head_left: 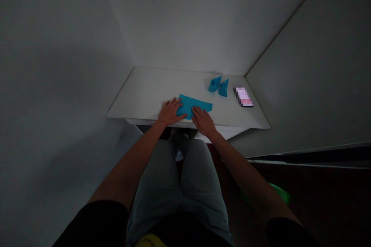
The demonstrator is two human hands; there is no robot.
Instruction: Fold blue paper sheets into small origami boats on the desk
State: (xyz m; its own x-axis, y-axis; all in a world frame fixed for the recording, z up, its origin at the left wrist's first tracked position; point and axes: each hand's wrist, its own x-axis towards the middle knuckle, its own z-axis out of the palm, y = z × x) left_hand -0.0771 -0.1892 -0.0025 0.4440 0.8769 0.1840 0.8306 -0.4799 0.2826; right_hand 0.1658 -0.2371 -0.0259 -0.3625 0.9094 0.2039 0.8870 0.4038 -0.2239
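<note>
I see the blue paper (189, 102) at the table's (162, 81) near edge. My left grip (170, 112) and right grip (204, 121) lie flat upon it, fingers extended, clasping nothing.

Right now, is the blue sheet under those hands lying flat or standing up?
Flat: the blue sheet lies on the white table, left hand and right hand resting on it. How many layers, I cannot tell.
</note>
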